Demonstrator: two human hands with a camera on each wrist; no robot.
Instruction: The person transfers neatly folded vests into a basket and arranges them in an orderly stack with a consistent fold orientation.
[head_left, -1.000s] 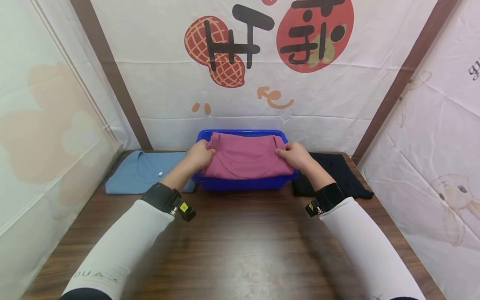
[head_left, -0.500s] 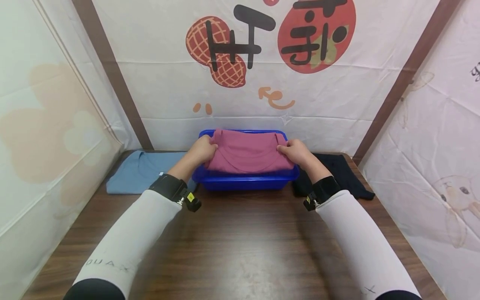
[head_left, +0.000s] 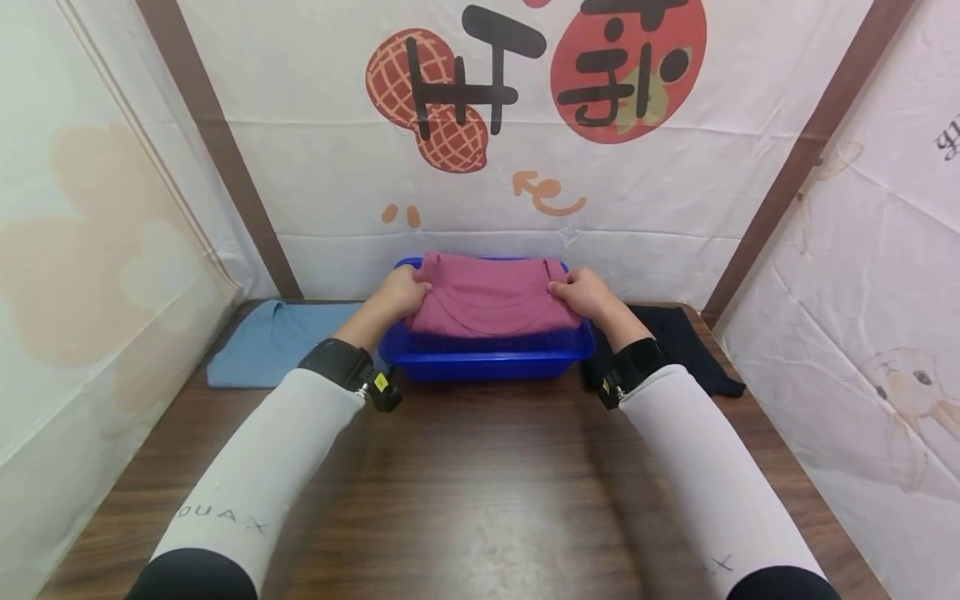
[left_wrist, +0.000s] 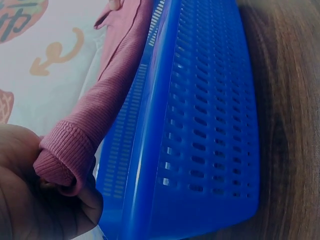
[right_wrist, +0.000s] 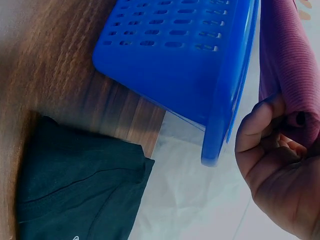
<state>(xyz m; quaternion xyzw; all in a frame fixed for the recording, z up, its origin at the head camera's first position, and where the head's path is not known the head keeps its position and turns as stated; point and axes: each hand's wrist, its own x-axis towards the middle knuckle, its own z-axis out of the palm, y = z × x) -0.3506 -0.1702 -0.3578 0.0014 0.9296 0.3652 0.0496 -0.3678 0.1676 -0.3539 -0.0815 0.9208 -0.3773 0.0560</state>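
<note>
A folded pink shirt (head_left: 495, 296) is stretched between both hands, over the blue plastic basket (head_left: 487, 367). My left hand (head_left: 402, 293) pinches its left end; in the left wrist view the ribbed pink fabric (left_wrist: 107, 107) runs along above the basket's rim (left_wrist: 145, 145). At the opposite end, my right hand (head_left: 588, 296) grips the other side with curled fingers, and the right wrist view shows the rolled pink edge (right_wrist: 292, 65) in them. The shirt's near edge sits above the basket's front rim, and part of the basket's inside shows below it. The basket's back is mostly hidden.
On the brown wooden table (head_left: 487, 483), a folded light blue shirt (head_left: 277, 346) lies left of the basket. A folded dark garment (head_left: 686, 350) lies to its right, partly behind the right arm. A printed white cloth wall (head_left: 322, 200) stands close behind the basket.
Both hands have raised the pink shirt up and slightly away, uncovering the basket's front rim and some of its inside. The basket and the two garments beside it have stayed put.
</note>
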